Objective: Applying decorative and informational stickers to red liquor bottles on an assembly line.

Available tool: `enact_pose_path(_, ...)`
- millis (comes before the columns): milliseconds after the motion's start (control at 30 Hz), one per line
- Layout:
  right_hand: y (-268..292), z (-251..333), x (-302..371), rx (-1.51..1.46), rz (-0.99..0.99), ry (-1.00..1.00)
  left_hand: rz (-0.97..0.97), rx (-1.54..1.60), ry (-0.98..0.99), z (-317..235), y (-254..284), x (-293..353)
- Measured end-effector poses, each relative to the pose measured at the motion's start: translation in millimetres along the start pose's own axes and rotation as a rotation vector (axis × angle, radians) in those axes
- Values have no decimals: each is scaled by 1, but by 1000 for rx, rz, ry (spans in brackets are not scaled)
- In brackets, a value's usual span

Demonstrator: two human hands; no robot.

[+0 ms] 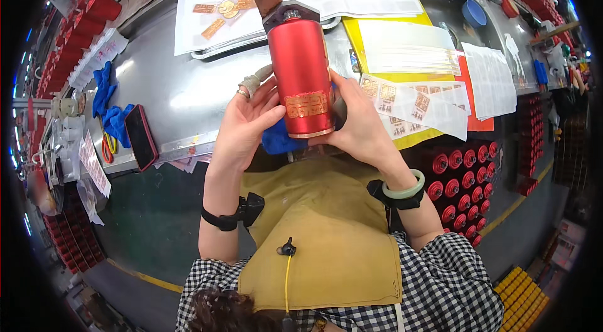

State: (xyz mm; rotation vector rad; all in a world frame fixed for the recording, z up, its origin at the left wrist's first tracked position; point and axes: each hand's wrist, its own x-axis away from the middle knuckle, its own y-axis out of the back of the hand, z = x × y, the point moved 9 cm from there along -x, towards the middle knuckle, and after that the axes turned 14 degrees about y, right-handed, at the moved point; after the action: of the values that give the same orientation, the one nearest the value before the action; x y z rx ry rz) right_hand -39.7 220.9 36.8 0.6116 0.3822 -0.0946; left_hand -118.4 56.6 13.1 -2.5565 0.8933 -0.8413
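Note:
A shiny red metal bottle (300,65) with a gold decorative label (308,106) near its lower end is mounted by its neck on a dark bracket (292,13) under a rusty metal bar. My right hand (358,115) grips the bottle along its right side, thumb by its base, other fingers partly hidden behind. On the left, my left hand (251,112) is open, palm turned toward the bottle, its thumb tip close to the label. Whether that thumb touches the bottle I cannot tell. A pale wrap covers one of its fingertips, and a ring sits on another finger.
Sheets with gold labels (213,29) lie on a tray behind the bottle. More label sheets (421,106) and white papers rest on a yellow sheet at right. A phone (141,137), blue cloths (103,90) and scissors (108,146) are at left. Racks of red bottles (465,181) stand below right.

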Motion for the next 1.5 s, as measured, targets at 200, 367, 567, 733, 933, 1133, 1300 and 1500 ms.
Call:
enact_pose_path(200, 8, 14, -3, 49, -31, -77, -16, 17, 35, 7, 11, -2)
enact_pose_path(367, 6, 13, -2, 87, -46, -60, -54, 37, 46, 13, 12, -1)
enact_pose_path(567, 6, 12, -1, 102, -43, -83, -156, -2, 35, 13, 16, 7)
enact_pose_path(733, 7, 3, 1, 48, -1, -150, -223, -158, -9, 4, 3, 18)
enact_pose_path(933, 5, -29, 9, -503, -29, -411, -170, -130, -85, 0, -6, 22)
enact_pose_path(1133, 1, -29, 3, -620, -110, -444, -138, 26, -94, -4, -11, 23)
enact_pose_path(1300, 1, -29, 2, -635, -104, -447, -199, 50, -6, 1, -1, 20)
enact_pose_path(1500, 0, -31, 1, -667, -93, -449, -160, -25, -107, -5, -13, 25)
